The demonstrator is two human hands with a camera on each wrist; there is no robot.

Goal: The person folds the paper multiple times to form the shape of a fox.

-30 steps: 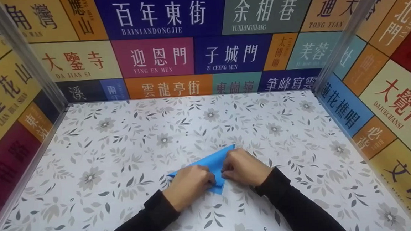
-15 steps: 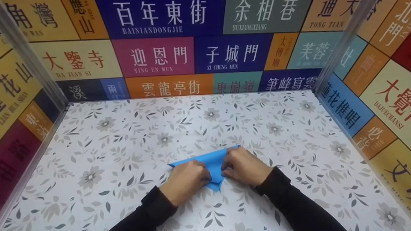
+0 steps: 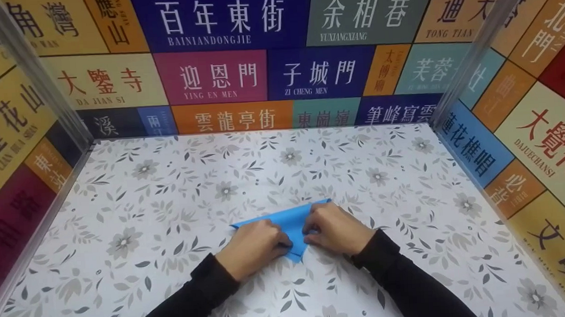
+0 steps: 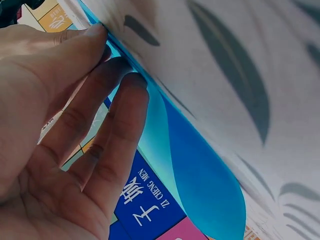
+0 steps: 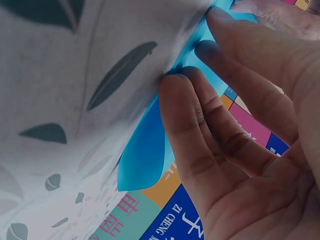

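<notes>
A folded sheet of blue paper [image 3: 292,222] lies on the table in front of me, its long straight edge at the far side and a point towards me. My left hand [image 3: 257,245] covers its left part and grips it near the front point, fingers bent. On the right part my right hand [image 3: 337,229] holds the paper with curled fingers and thumb. The left wrist view has the thumb and fingertips against the paper [image 4: 205,165], whose end curves up off the surface. From the right wrist, the fingertips press along the low paper fold [image 5: 142,150]; the palms hide some of it.
The tabletop [image 3: 167,195] wears a white cover with grey leaves and flowers. Walls of coloured panels with Chinese characters [image 3: 211,77] stand at the back and both sides. Clear upright strips [image 3: 481,43] mark the corners.
The paper has turned a little, its left corner shifting away from me and its front point slightly leftward. My left hand moved a little away and left with it; the right hand barely moved.
</notes>
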